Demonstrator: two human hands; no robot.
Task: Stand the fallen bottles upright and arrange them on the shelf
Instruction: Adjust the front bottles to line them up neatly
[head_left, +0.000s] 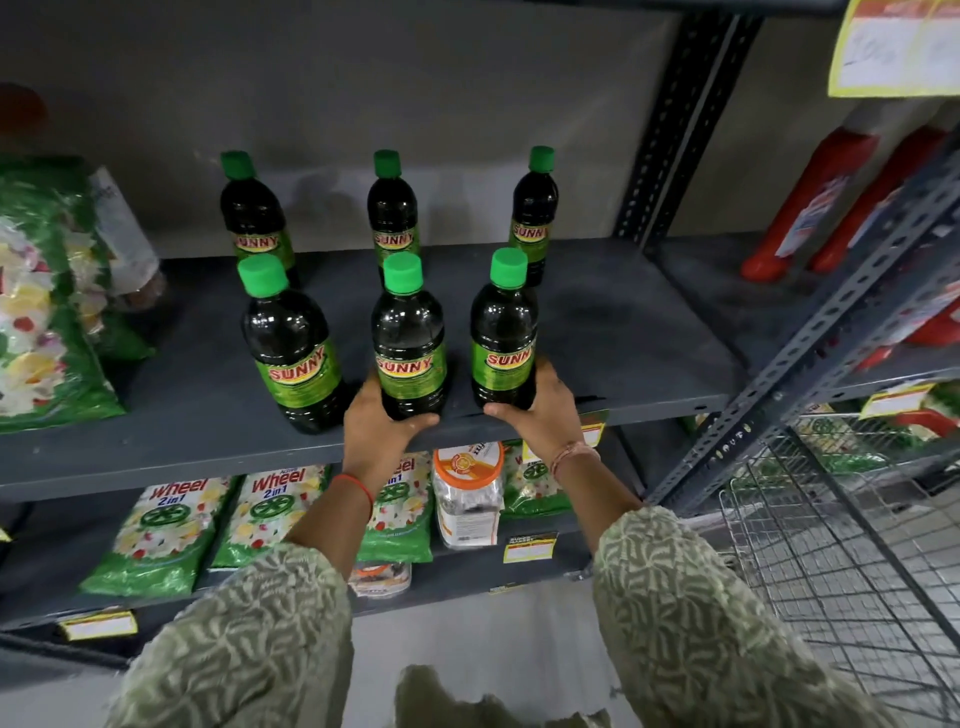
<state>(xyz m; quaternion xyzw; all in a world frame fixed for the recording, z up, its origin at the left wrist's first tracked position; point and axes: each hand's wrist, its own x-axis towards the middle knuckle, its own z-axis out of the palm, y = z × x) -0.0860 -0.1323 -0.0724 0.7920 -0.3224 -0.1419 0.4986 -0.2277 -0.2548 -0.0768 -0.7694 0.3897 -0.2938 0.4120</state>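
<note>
six dark bottles with green caps stand upright on the grey shelf (623, 332) in two rows of three. the left hand (382, 423) cups the base of the front middle bottle (409, 338), and the right hand (543, 415) wraps the base of the front right bottle (503, 332). the front left bottle (291, 343) stands untouched. green packets (161, 535) lie on the shelf below.

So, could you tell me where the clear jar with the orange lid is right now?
The jar stands on the lower shelf, below the bottles, between two green Wheel packets, seen between the person's forearms.
</note>
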